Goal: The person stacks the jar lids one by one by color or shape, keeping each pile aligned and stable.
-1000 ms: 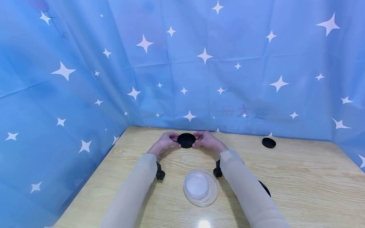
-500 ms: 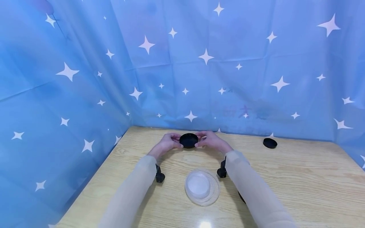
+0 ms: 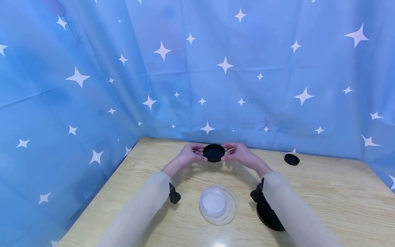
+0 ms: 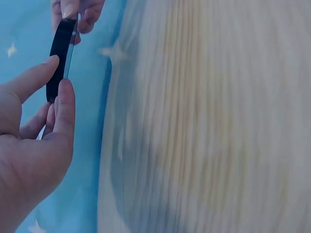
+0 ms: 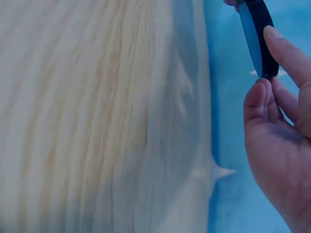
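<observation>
Near the far edge of the table, a shallow round black lid (image 3: pixel 214 153) is held up between both hands, its flat face towards the head camera. My left hand (image 3: pixel 189 156) pinches its left rim; the left wrist view shows thumb and fingers on the thin side of the lid (image 4: pixel 59 53). My right hand (image 3: pixel 242 157) grips the opposite rim, thumb and fingertips at the edge of the lid (image 5: pixel 265 39) in the right wrist view. Clear round plastic pieces (image 3: pixel 228 216) lie stacked off-centre on the table, nearer me.
A smaller black round lid (image 3: pixel 291 159) lies at the back right of the wooden table (image 3: pixel 333 192). A larger black disc (image 3: pixel 267 216) is partly covered by the right sleeve. A blue star-printed curtain (image 3: pixel 262 96) hangs behind and on the left.
Both hands have carried the black lid to the right and somewhat upward. The right forearm has swung outward, uncovering more of the larger black disc. The view has shifted slightly.
</observation>
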`<action>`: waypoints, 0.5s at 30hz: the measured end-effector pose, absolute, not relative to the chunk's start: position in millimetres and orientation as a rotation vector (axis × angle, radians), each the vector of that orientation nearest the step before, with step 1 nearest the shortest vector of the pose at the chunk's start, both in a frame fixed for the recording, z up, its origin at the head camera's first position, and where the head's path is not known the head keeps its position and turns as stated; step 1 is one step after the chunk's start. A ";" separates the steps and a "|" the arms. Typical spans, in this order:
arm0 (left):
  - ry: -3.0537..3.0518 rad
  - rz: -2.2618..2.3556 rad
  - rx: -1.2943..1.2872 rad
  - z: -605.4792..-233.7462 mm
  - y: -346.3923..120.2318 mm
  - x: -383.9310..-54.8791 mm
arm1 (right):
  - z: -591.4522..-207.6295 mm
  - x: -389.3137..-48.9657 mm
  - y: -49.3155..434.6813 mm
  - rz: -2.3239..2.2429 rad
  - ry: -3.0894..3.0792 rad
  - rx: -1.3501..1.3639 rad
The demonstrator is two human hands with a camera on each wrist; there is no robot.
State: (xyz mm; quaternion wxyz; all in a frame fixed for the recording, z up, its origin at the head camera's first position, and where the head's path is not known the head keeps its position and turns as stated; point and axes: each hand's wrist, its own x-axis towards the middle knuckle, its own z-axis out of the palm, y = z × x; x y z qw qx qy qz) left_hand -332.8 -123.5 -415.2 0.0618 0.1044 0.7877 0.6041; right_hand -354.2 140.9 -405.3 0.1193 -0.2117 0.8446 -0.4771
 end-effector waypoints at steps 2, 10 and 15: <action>2.366 1.845 0.329 -413.0 -113.7 -326.0 | -402.3 -346.3 151.6 -1.406 2.458 -0.622; 2.317 1.862 0.441 -410.8 -75.9 -299.9 | -397.7 -311.2 193.7 -1.397 2.489 -0.667; 2.266 1.864 0.453 -407.8 -53.4 -282.9 | -394.1 -287.6 216.7 -1.386 2.523 -0.683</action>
